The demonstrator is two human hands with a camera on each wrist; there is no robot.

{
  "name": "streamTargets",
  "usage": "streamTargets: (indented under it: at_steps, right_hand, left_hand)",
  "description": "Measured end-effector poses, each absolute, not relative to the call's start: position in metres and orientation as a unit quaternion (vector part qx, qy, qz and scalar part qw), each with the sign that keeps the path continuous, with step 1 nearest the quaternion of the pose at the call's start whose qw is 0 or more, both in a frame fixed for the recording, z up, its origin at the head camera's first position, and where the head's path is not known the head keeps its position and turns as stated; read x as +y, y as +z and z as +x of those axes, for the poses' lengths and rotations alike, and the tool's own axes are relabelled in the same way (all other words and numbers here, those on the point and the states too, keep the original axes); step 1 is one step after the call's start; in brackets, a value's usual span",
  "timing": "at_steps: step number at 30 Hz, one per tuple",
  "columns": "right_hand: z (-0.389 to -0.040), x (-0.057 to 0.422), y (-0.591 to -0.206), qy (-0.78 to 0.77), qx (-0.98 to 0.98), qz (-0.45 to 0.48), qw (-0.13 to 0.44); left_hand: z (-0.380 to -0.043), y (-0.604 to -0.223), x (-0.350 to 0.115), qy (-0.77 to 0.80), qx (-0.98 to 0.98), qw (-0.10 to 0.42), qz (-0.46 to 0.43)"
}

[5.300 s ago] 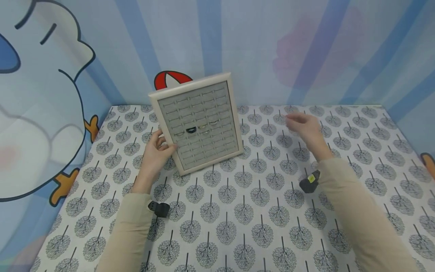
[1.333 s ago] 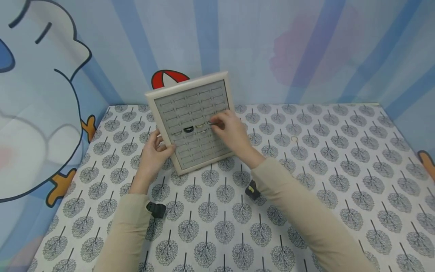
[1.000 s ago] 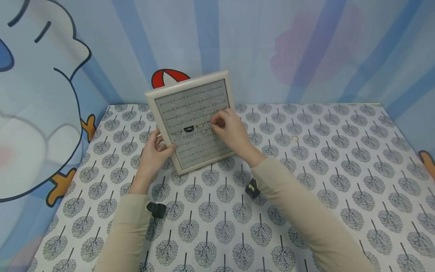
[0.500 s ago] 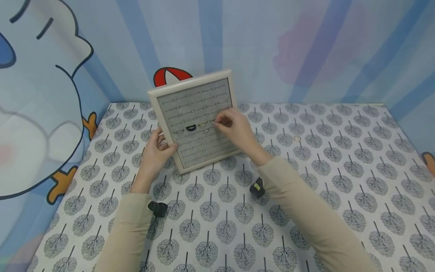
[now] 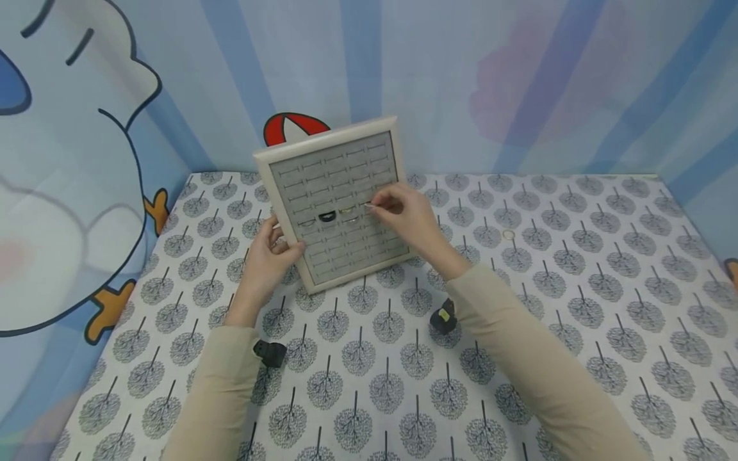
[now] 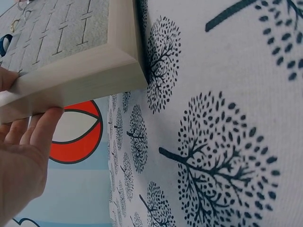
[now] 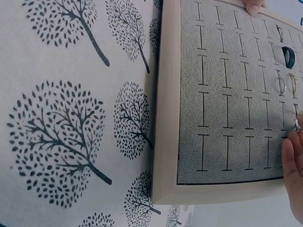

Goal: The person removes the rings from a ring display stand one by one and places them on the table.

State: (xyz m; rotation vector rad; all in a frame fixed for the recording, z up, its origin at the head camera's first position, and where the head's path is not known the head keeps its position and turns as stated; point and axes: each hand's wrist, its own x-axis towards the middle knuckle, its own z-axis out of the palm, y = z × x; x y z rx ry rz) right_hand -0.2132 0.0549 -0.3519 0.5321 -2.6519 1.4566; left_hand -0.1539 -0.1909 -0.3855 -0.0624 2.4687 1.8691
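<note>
A ring display board with a pale wooden frame and grey slotted padding leans back, its lower edge on the tablecloth. My left hand grips its left side, thumb in front and fingers behind. At the board's right half, my right hand pinches a silver ring right at a slot; the fingers partly hide it. Other rings sit in nearby slots: a wide black ring, a gold ring, a thin silver ring and another silver ring towards the left side.
A thin gold-coloured ring lies on the tree-patterned tablecloth, right of the board. Behind the table hangs a blue striped cartoon backdrop. Each wrist carries a small black camera.
From above the cloth on the right, my right hand has come to the board and stays at the ring, shifting only slightly lately. The loose ring on the cloth now shows. The left hand keeps its grip.
</note>
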Motion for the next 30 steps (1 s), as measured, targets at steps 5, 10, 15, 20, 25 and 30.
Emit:
streamTargets:
  at_steps: [5, 10, 15, 20, 25, 30]
  right_hand:
    - [-0.214, 0.058, -0.352, 0.483, -0.861, 0.157, 0.034]
    - [-0.215, 0.063, -0.352, 0.493, -0.858, 0.142, 0.032]
    - [-0.218, 0.074, -0.349, 0.516, -0.848, 0.114, 0.054]
    - [-0.224, 0.089, -0.35, 0.533, -0.84, 0.07, 0.072]
    - [-0.229, 0.106, -0.354, 0.555, -0.828, 0.052, 0.066]
    - [-0.233, 0.125, -0.354, 0.566, -0.821, 0.014, 0.069]
  left_hand:
    - [-0.155, -0.386, -0.19, 0.612, 0.791, 0.025, -0.017]
    - [-0.156, -0.387, -0.19, 0.612, 0.79, 0.027, -0.016]
    - [-0.156, -0.386, -0.191, 0.602, 0.798, 0.026, -0.021]
    - [-0.155, -0.385, -0.192, 0.594, 0.804, 0.023, -0.024]
    - [-0.155, -0.385, -0.192, 0.597, 0.802, 0.027, -0.027]
    - [-0.154, -0.385, -0.191, 0.598, 0.8, 0.029, -0.03]
